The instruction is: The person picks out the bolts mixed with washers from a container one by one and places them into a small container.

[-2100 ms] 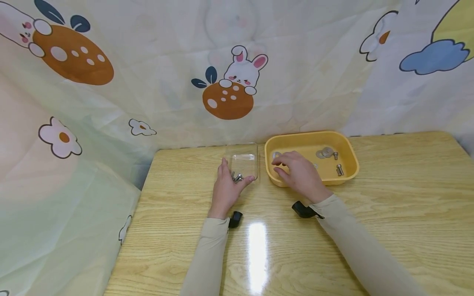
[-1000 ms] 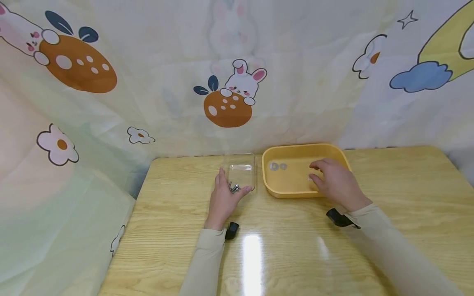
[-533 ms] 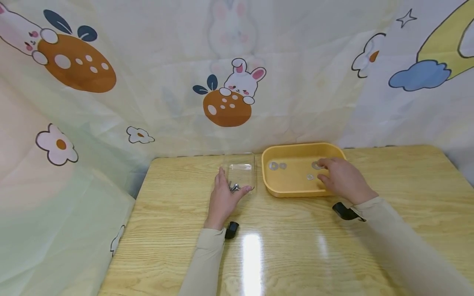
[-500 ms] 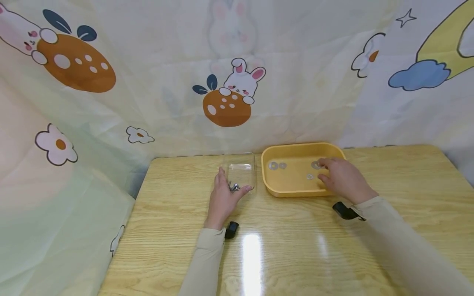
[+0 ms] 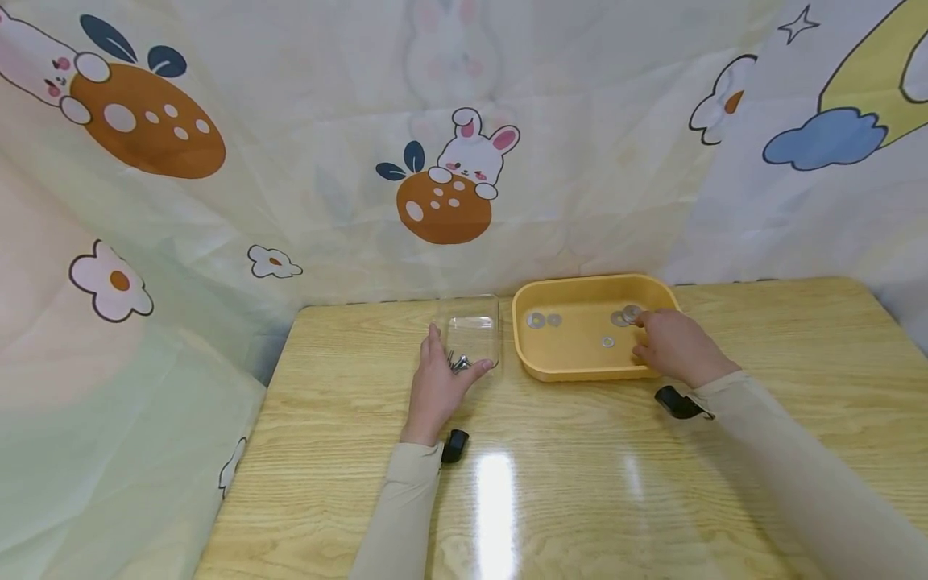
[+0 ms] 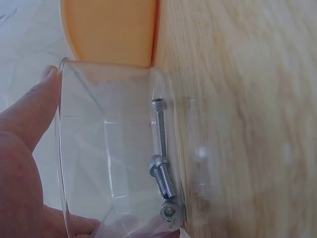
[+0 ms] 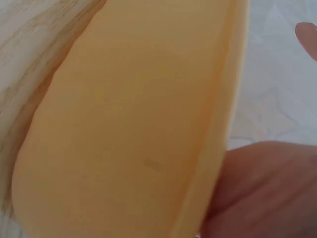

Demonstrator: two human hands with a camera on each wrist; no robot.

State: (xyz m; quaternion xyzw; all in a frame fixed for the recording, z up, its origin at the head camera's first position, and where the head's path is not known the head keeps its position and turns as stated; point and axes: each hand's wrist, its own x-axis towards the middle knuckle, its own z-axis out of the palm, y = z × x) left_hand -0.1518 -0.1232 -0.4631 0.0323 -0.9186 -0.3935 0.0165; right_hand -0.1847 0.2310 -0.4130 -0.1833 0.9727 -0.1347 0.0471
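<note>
My left hand (image 5: 437, 389) holds a clear plastic box (image 5: 471, 330) between thumb and fingers. The left wrist view shows several socket-head screws (image 6: 160, 131) lying together inside the clear box, with the thumb at its rim. My right hand (image 5: 677, 346) reaches down into the right end of a yellow tray (image 5: 573, 374). Close to its fingers lie overlapping washers (image 5: 629, 314). Whatever is under the right hand is hidden, and its fingertips cannot be made out in the right wrist view, where the tray wall (image 7: 218, 124) covers them.
Farther left in the tray are two flat washers (image 5: 536, 321), and a small ring (image 5: 607, 341) lies near its middle. The tray and box stand side by side at the back of the wooden table (image 5: 565, 467). A printed curtain (image 5: 602, 161) hangs behind.
My right hand has moved rightward from the tray's left part to its right end, then lowered there, uncovering the overlapping washers. The left hand stays at the clear box.
</note>
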